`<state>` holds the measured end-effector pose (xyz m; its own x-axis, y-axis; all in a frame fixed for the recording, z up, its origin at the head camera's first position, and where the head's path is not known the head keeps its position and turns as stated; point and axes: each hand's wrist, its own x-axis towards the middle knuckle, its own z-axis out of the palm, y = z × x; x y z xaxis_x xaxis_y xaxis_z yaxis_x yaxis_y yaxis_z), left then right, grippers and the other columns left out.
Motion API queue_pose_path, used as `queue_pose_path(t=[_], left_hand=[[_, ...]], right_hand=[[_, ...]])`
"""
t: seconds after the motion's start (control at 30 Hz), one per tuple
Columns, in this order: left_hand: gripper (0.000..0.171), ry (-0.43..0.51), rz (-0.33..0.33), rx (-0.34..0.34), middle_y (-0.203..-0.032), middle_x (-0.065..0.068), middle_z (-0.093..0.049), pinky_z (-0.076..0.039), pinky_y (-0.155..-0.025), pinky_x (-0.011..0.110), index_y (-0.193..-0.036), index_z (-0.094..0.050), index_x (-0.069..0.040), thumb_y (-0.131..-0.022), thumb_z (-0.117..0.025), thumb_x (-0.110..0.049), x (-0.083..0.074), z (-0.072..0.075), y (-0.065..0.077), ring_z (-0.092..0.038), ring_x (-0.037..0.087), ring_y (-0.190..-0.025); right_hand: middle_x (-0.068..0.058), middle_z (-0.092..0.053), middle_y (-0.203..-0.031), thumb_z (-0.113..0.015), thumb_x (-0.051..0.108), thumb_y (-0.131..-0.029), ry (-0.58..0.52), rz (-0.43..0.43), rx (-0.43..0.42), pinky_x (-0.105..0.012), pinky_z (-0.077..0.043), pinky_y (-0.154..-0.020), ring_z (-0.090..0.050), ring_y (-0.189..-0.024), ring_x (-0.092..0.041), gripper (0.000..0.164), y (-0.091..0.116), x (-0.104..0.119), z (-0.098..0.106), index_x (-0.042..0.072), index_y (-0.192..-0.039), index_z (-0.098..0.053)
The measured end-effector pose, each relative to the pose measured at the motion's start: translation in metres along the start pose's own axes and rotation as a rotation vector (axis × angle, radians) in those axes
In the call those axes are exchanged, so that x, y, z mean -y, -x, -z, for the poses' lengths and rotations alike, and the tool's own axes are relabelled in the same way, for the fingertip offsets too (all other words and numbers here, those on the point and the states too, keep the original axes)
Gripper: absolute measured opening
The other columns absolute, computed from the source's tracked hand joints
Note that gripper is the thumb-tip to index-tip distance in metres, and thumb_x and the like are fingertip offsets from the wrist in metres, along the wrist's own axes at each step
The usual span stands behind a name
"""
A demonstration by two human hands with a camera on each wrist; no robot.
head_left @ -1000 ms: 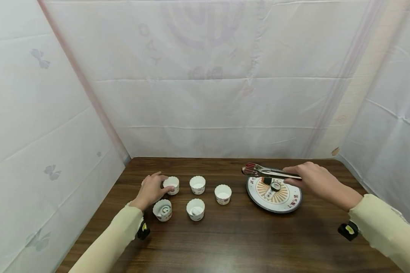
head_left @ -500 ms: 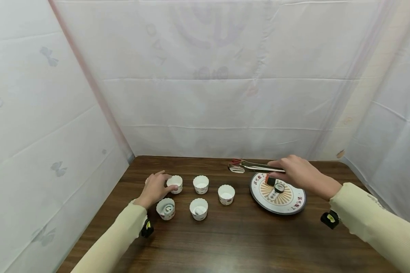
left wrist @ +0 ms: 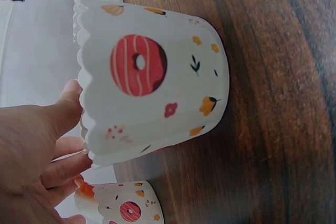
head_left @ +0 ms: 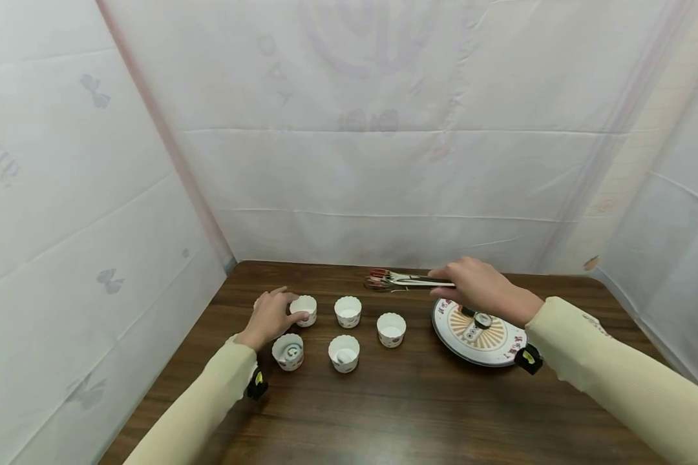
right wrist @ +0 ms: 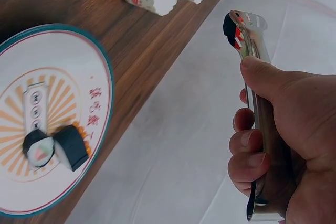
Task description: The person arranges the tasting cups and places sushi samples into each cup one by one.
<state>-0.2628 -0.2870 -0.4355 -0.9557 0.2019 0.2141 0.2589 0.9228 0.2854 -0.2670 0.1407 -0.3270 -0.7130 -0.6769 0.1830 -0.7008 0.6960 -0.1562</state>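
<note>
My right hand (head_left: pixel 477 281) grips metal tongs (right wrist: pixel 257 93) around their middle, held up off the table, tips toward the left. Between the slotted tips is a small dark-and-red sushi piece (right wrist: pixel 234 29). At the back left, my left hand (head_left: pixel 270 316) holds a white scalloped paper cup (head_left: pixel 307 314), thumb on its near side. In front of it stands a cup with a donut print (left wrist: pixel 152 72), a round sushi roll (head_left: pixel 293 352) inside. Another cup (left wrist: pixel 131 203) with something orange at its rim is mostly hidden behind my left hand in the head view.
A round plate (right wrist: pixel 52 200) at the right holds a sushi roll (right wrist: pixel 39 148) and a roe-topped sushi piece (right wrist: pixel 71 147). More paper cups stand mid-table: a back one (head_left: pixel 348 320), a right one (head_left: pixel 391 337) and a front one with pale contents (head_left: pixel 343 365). White sheeting (head_left: pixel 337 174) surrounds the table.
My right hand has carried the tongs and sushi piece leftward, away from over the plate and behind the cups. The left hand keeps its place at its cup. The view has shifted slightly.
</note>
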Motion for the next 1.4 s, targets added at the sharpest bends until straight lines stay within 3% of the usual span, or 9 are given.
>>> queue_pose_path(t=[0.27, 0.6, 1.03, 1.4], left_hand=[[0.048, 0.008, 0.012, 0.008, -0.128, 0.021, -0.069, -0.034, -0.107, 0.07, -0.123, -0.073, 0.0, -0.09, -0.08, -0.033, -0.005, 0.0, -0.001, -0.049, 0.043, -0.137], [0.047, -0.001, 0.009, 0.016, -0.127, 0.021, -0.069, -0.036, -0.106, 0.069, -0.123, -0.073, 0.0, -0.091, -0.08, -0.033, -0.01, -0.001, -0.001, -0.049, 0.043, -0.137], [0.048, 0.0, 0.028, 0.032, -0.128, 0.02, -0.069, -0.032, -0.111, 0.068, -0.123, -0.073, 0.0, -0.09, -0.081, -0.033, -0.009, -0.001, -0.004, -0.047, 0.042, -0.139], [0.048, 0.006, 0.034, 0.032, -0.125, 0.019, -0.07, -0.032, -0.111, 0.067, -0.123, -0.073, 0.0, -0.09, -0.081, -0.034, -0.011, 0.0, -0.003, -0.047, 0.041, -0.139]], right_hand=[[-0.01, -0.076, -0.11, -0.073, 0.024, -0.097, -0.001, 0.058, 0.0, -0.046, -0.059, -0.077, -0.074, -0.09, -0.028, 0.031, -0.02, 0.012, -0.004, 0.004, -0.121, -0.075], [-0.01, -0.075, -0.118, -0.074, 0.028, -0.097, 0.025, 0.026, 0.029, -0.048, -0.059, -0.083, -0.072, -0.102, -0.031, 0.036, -0.037, 0.022, -0.01, 0.005, -0.124, -0.074], [-0.012, -0.073, -0.122, -0.073, 0.028, -0.098, 0.0, 0.039, 0.074, -0.048, -0.058, -0.084, -0.071, -0.104, -0.031, 0.038, -0.062, 0.037, -0.018, 0.003, -0.126, -0.072], [-0.007, -0.076, -0.11, -0.074, 0.028, -0.097, 0.02, 0.061, 0.08, -0.042, -0.059, -0.071, -0.072, -0.092, -0.025, 0.032, -0.085, 0.051, -0.031, 0.007, -0.122, -0.075]])
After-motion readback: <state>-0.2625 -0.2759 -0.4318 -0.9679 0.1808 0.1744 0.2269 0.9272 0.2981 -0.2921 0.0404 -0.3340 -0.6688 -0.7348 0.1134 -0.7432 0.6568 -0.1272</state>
